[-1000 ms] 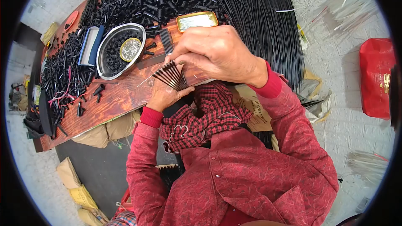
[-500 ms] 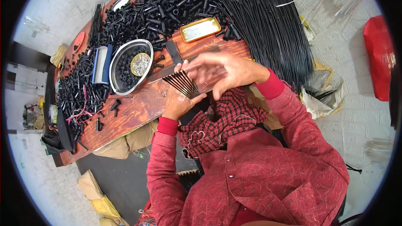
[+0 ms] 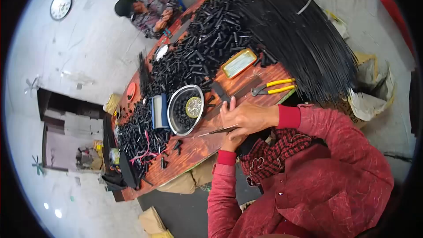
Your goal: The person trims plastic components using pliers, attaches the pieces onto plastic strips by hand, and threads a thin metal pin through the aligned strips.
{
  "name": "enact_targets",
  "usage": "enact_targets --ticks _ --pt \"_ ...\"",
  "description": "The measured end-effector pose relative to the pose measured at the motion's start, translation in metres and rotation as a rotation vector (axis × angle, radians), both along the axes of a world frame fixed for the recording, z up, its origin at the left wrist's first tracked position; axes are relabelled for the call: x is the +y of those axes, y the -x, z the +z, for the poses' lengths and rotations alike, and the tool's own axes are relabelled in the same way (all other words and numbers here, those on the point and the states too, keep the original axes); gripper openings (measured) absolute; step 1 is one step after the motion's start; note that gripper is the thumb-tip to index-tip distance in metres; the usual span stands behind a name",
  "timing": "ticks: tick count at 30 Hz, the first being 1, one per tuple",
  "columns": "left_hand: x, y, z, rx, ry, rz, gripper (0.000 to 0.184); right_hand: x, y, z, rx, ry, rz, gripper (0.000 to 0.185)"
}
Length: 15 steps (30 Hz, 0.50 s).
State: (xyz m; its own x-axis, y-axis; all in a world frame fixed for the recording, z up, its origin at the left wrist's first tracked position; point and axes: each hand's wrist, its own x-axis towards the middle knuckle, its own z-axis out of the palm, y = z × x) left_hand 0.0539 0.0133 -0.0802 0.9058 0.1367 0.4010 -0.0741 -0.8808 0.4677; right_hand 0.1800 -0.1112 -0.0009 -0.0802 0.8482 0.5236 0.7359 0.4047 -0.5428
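Observation:
My left hand (image 3: 232,143) is mostly covered by my right hand and holds a row of thin black rods (image 3: 224,129), now seen nearly edge-on. Over it lies my right hand (image 3: 250,118), its fingers bent in against the rods. What its fingertips pinch is hidden. Just past the hands are a dark flat bar (image 3: 246,87) and a short dark bundle (image 3: 220,91). Pliers with yellow handles (image 3: 277,87) rest beyond my right wrist. To the left stands a metal bowl (image 3: 171,117) of small black parts, with a round tin (image 3: 194,107) of shiny bits inside.
Heaped black tubular parts (image 3: 194,57) cover much of the wooden table (image 3: 194,152). A large sheaf of long black rods (image 3: 304,39) lies at the far right. An orange-rimmed tin (image 3: 239,63) and a blue box (image 3: 159,111) stand nearby. Another person (image 3: 152,13) sits at the far end.
The view has swung, bringing the other person and the pliers into sight. My right hand has come down over my left, and the fanned rods have turned edge-on.

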Motion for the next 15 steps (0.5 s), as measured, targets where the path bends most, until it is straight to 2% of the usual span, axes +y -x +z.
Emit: enact_targets --ticks 2,4,8,11,13,15 --pt "-0.001 -0.002 0.006 0.010 -0.026 -0.035 0.060 -0.003 -0.003 -0.001 -0.006 0.062 -0.020 0.043" --pt "-0.004 -0.003 0.016 0.036 -0.070 -0.027 0.058 -0.005 0.000 -0.005 -0.089 -0.072 -0.018 0.043" --pt "-0.012 -0.004 0.035 0.162 -0.120 0.008 0.057 -0.001 0.008 -0.025 -0.035 -0.155 0.030 0.040" --pt "-0.012 -0.005 0.033 0.137 -0.122 0.016 0.055 0.002 0.006 -0.024 -0.045 -0.191 0.055 0.035" --pt "-0.013 -0.005 0.030 0.193 -0.244 0.096 0.054 0.004 0.002 -0.024 -0.043 -0.191 0.051 0.034" --pt "-0.010 -0.003 0.031 0.202 -0.245 0.081 0.052 0.005 0.003 -0.021 -0.022 -0.183 0.047 0.033"
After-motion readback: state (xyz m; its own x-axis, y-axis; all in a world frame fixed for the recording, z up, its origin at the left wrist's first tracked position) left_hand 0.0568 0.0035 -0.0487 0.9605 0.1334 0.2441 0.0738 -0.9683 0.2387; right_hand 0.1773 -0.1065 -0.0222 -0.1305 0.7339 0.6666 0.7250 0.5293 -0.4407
